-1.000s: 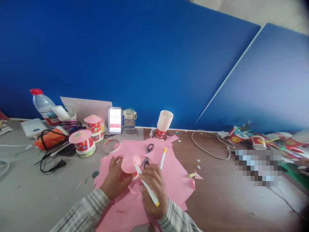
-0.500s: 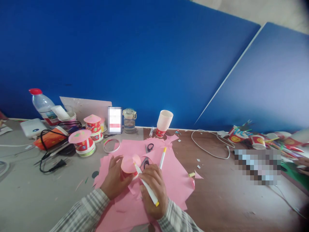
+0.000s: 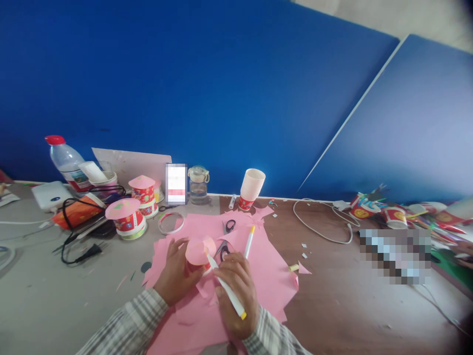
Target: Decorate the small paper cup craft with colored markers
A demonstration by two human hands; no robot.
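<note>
A small red paper cup with a pink paper cone top (image 3: 199, 250) stands over pink paper sheets (image 3: 271, 276). My left hand (image 3: 179, 272) is wrapped round the cup's left and near side. In my right hand (image 3: 237, 291) is a white marker with a yellow end (image 3: 232, 297), its tip at the right part of the pink top. Two pairs of scissors lie just beyond, one dark-handled pair (image 3: 229, 226) and another (image 3: 223, 249) partly behind my right hand. A second white marker with a yellow cap (image 3: 249, 241) lies on the pink paper.
Pink-topped cups (image 3: 126, 222), a tape roll (image 3: 171, 223) and a black cable (image 3: 86, 254) are at left. A glass bottle (image 3: 198, 186) and stacked cups (image 3: 252, 187) stand at the back. A white cable (image 3: 321, 231), decorated cups (image 3: 364, 206) and a person's hand (image 3: 464, 251) are at right.
The marker in my right hand has shifted very slightly right and down, its tip moving a little along the pink top. My left hand holds the cup as before.
</note>
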